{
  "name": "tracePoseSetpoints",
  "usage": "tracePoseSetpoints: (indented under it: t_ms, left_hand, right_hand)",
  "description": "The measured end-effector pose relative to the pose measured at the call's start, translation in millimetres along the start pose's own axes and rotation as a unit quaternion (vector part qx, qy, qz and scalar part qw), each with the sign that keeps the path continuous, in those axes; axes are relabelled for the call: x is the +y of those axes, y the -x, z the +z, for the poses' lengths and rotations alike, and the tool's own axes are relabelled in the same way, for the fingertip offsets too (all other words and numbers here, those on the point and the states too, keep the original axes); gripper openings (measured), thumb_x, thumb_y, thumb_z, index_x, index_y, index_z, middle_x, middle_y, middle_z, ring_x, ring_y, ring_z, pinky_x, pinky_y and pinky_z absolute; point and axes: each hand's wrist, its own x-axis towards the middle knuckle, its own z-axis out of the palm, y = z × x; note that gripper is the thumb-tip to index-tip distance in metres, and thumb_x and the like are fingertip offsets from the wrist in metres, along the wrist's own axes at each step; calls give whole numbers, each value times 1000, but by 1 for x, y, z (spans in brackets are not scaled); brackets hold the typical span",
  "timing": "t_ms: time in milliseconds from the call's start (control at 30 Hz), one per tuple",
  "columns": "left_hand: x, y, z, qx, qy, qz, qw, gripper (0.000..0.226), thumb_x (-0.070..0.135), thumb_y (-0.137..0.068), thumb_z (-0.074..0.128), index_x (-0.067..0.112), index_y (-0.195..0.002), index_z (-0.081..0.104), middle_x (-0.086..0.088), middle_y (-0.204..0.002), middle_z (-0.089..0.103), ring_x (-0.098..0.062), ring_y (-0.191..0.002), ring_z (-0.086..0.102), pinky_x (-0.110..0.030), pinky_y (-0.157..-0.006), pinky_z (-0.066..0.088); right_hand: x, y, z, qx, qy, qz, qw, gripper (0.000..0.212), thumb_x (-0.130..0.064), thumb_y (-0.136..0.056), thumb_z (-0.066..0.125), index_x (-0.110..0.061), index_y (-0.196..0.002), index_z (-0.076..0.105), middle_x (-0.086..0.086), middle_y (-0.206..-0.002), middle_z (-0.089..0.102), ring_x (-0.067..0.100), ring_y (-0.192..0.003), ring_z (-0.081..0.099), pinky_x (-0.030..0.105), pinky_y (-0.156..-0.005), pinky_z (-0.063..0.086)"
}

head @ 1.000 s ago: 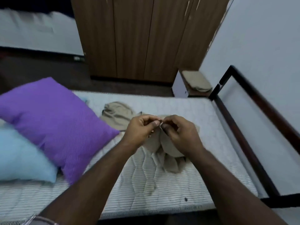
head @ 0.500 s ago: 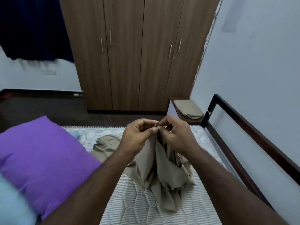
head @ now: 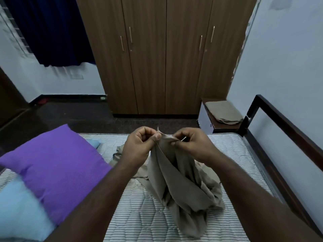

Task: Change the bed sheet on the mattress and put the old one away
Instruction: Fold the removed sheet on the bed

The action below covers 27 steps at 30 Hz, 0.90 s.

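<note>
Striped quilted mattress point(head: 139, 217) fills the lower field. Beige sheet point(head: 183, 186) is at centre, its upper edge lifted clear and its bulk heaped on the mattress. Left hand point(head: 139, 145) pinches that edge between thumb and forefinger; right hand point(head: 190, 142), just beside it at 3 o'clock, pinches the same edge. Purple pillow point(head: 56, 168) lies at 9 o'clock, overlapping a pale blue pillow point(head: 21, 213). Folded beige cloth point(head: 223, 114) rests on a low stand point(head: 225, 126) at 2 o'clock; wardrobe point(head: 166, 55) is at 12.
</note>
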Motion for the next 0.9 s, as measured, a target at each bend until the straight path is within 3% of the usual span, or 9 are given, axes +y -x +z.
tracePoseSetpoints:
  t_ms: [133, 233, 333, 400, 467, 600, 667, 767, 900]
  left_hand:
    - [2, -10, 1, -20, -5, 13, 1000, 7, 2, -93, 66, 9, -90, 69, -4, -82, 74, -13, -78, 69, -29, -70, 57]
    - [5, -17, 4, -34, -6, 42, 999, 8, 4, -94, 66, 11, -90, 70, -4, -87, 75, -16, -87, 71, -31, -79, 58]
    - [4, -22, 6, -33, 21, 58, 998, 9, 2, -94, 65, 10, -93, 68, -5, -89, 75, -15, -89, 71, -31, -80, 57]
    - [2, -24, 5, -42, 20, 87, 995, 11, 2, -94, 66, 11, -99, 64, -8, -96, 72, -18, -94, 70, -32, -82, 57]
    - [-4, -25, 4, -64, -25, 139, 988, 18, 1, -92, 68, 17, -99, 61, -3, -96, 68, -16, -91, 67, -28, -79, 54]
    - [-23, -25, 8, -88, -114, 159, 977, 31, 0, -90, 66, 31, -90, 66, 12, -87, 68, -10, -80, 65, -38, -71, 54]
    - [-30, -26, 10, -72, -139, 153, 976, 23, 9, -90, 69, 32, -93, 69, 12, -91, 70, -12, -85, 67, -43, -76, 56]
    - [-27, -27, 18, -63, -162, 185, 967, 6, 34, -89, 72, 29, -91, 70, 12, -90, 68, -9, -86, 65, -37, -73, 54]
    - [-13, -36, 36, -19, -229, 182, 956, 40, 63, -80, 57, 25, -87, 66, 11, -86, 62, -6, -81, 61, -36, -68, 52]
  right_hand:
    - [-19, -10, -1, -41, 19, -26, 999, 25, -36, -83, 79, -31, -108, 76, -13, -99, 75, 5, -92, 69, 33, -82, 57]
    - [-30, -18, 4, -17, 48, -38, 998, 32, -47, -80, 75, -28, -105, 77, -11, -96, 76, 7, -93, 71, 45, -86, 58]
    - [-34, -24, 4, 29, -18, -22, 999, 14, -26, -81, 83, -15, -85, 75, 9, -84, 74, 16, -81, 69, 50, -81, 56]
    - [-34, -26, 5, 59, -38, -37, 997, 14, -24, -81, 81, -16, -79, 69, 17, -83, 69, 24, -76, 64, 50, -75, 54]
    - [-36, -29, 5, 95, -24, -52, 994, 18, -33, -80, 76, -19, -79, 65, 13, -82, 68, 31, -77, 63, 51, -72, 53]
    - [-47, -32, -5, 138, 24, -64, 988, 14, -20, -87, 74, -15, -82, 62, 3, -77, 65, 13, -69, 57, 38, -66, 48]
    - [-51, -32, -11, 153, 51, -64, 985, 13, -19, -88, 74, -16, -82, 63, 5, -77, 66, 17, -69, 59, 40, -67, 50]
    - [-55, -31, -17, 176, 118, -60, 975, 15, -28, -86, 75, -25, -80, 62, -3, -75, 67, 18, -72, 63, 44, -68, 55]
    - [-61, -31, -16, 181, 172, -84, 965, 15, -27, -85, 77, -23, -77, 65, -13, -69, 65, 9, -65, 63, 37, -60, 54]
